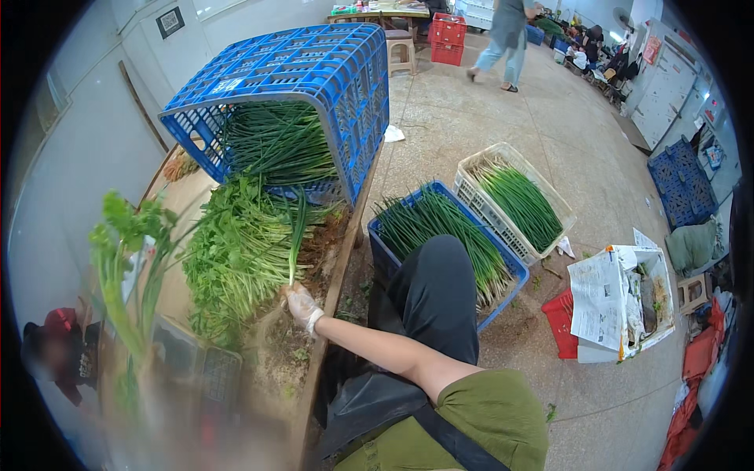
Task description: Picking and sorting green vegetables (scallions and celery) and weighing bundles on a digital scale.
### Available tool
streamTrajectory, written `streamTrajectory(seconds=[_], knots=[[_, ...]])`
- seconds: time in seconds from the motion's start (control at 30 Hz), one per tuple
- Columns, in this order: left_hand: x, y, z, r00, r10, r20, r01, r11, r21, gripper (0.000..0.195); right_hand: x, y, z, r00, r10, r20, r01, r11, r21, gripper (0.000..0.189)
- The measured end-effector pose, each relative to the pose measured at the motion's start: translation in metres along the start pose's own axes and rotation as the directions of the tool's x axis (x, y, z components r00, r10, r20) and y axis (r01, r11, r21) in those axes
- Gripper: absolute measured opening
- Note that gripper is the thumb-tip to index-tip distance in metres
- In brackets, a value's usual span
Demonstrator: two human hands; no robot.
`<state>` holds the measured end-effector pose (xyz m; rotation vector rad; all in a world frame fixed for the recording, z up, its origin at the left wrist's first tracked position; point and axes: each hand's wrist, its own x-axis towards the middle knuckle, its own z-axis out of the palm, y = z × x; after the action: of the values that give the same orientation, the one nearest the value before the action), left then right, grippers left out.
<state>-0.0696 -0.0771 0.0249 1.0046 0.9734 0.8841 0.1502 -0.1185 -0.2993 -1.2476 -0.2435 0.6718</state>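
Note:
My right hand [303, 307], in a thin clear glove, grips the white root end of a spring onion [297, 235] over the wooden table. Under and beside it lies a heap of leafy celery [235, 253], with brown roots and soil along the table's edge. A blue plastic crate [359, 106] lies on its side behind, with many green onions [277, 141] inside. At the left, a blurred celery stalk [126, 306] stands upright close to the camera; what supports it is hidden. My left hand is not in view.
On the floor right of my knee stand a blue crate [486, 325] and a cream crate [461, 183] of green onions. Farther right are a red crate [559, 327] and a white box [662, 318] of scraps. One person [503, 41] walks behind; another [62, 347] is at far left.

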Motion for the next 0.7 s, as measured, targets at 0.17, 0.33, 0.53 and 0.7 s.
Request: streamTrajectory(seconds=[0.17,0.33,0.53,0.7], knots=[[0.079,-0.005,-0.278,0.958,0.278,0.066,-0.246,0.684,0.687,0.011,-0.041,-0.06,0.011,0.993,-0.083,0.082,0.103,0.954,-0.281,0.026],[0.066,-0.062,-0.293,0.999,0.053,-0.01,-0.027,0.655,0.756,0.059,-0.046,-0.067,-0.001,0.95,0.311,0.026,-0.312,0.949,0.053,0.02],[0.078,-0.065,-0.337,0.936,0.35,-0.023,-0.088,0.3,0.95,0.082,-0.052,-0.056,-0.001,0.955,0.271,0.122,-0.26,0.961,-0.096,0.03],[0.066,-0.029,-0.306,0.975,0.219,-0.025,-0.039,0.286,0.958,0.087,-0.059,-0.055,-0.004,0.98,0.174,0.097,-0.138,0.945,-0.298,0.057]])
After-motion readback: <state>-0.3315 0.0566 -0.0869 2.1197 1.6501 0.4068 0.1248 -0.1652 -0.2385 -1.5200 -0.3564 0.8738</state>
